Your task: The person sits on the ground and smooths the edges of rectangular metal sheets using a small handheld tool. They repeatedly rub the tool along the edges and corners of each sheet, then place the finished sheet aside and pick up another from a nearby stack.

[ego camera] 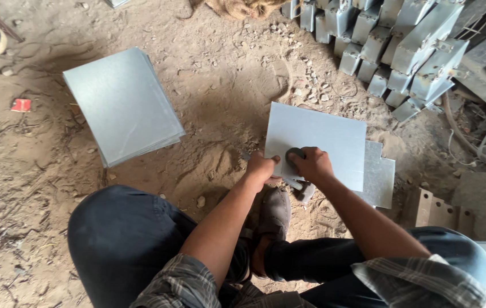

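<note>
Right hand [313, 164] clenches a dark round tool [294, 154] on the metal sheet's [323, 137] lower-left corner; left hand [261, 169] pinches that edge beside it.

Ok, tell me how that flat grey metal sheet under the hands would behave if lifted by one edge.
The flat grey metal sheet looks thin, so it would probably flex and wobble rather than stay rigid. Its smooth surface and bare cut edges suggest it could slip, and possibly cut, in the left hand. Lying flat on the sandy dirt floor, it seems hard to get fingers under.
</note>
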